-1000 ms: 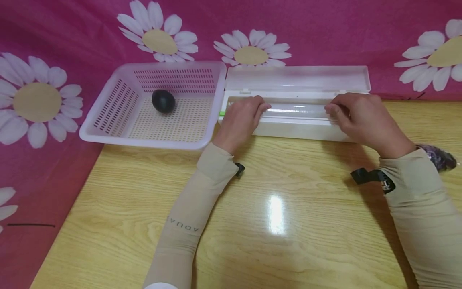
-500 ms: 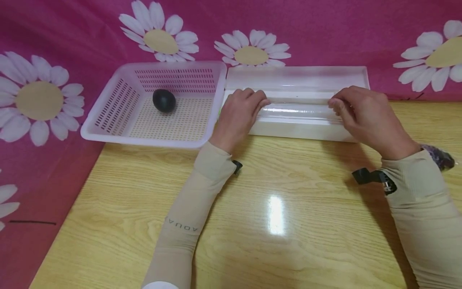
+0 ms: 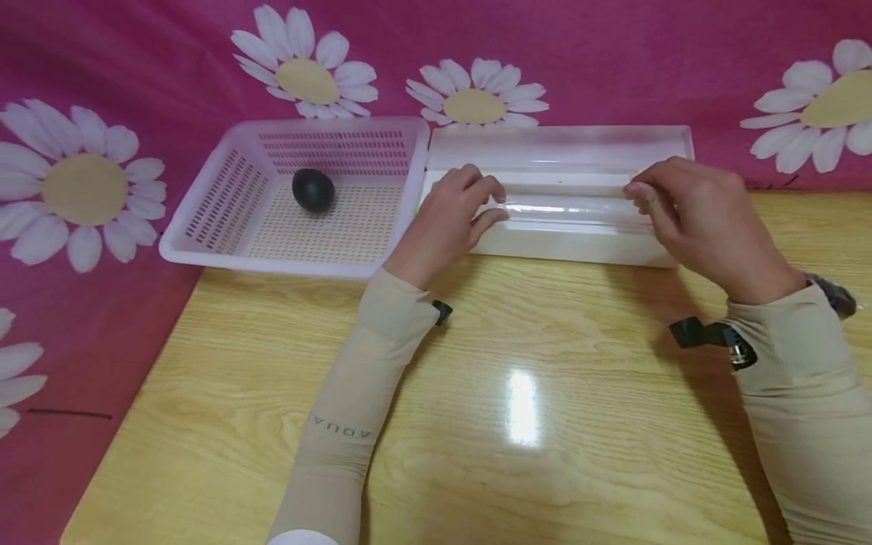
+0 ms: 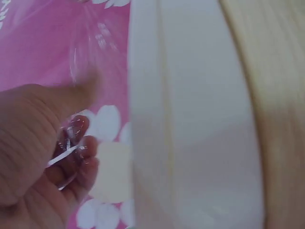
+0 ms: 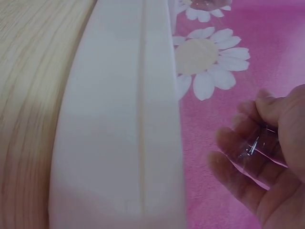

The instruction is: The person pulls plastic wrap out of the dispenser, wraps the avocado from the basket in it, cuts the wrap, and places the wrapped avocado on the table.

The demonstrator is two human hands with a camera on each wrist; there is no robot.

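Note:
A white plastic wrap dispenser (image 3: 579, 246) stands at the table's back with its lid (image 3: 559, 147) raised. The roll of clear plastic wrap (image 3: 572, 208) shows inside it. Over the dispenser's left part, my left hand (image 3: 453, 216) has its thumb spread from its fingers. In the left wrist view, shiny film clings across the curled fingers (image 4: 86, 164) while the thumb is blurred. At the other end my right hand (image 3: 702, 219) pinches the film between thumb and forefinger. Creased film also crosses that hand's palm side in the right wrist view.
A pale plastic basket (image 3: 272, 265) stands against the dispenser's left end, with a black egg-shaped object (image 3: 313, 191) inside. A dark wrapped item (image 3: 834, 295) lies by the right wrist. Flowered pink cloth (image 3: 599, 60) hangs behind the wooden table (image 3: 436, 454).
My left thumb has parted from the fingers, which were together before. My right hand has shifted slightly right and up, still pinching the film.

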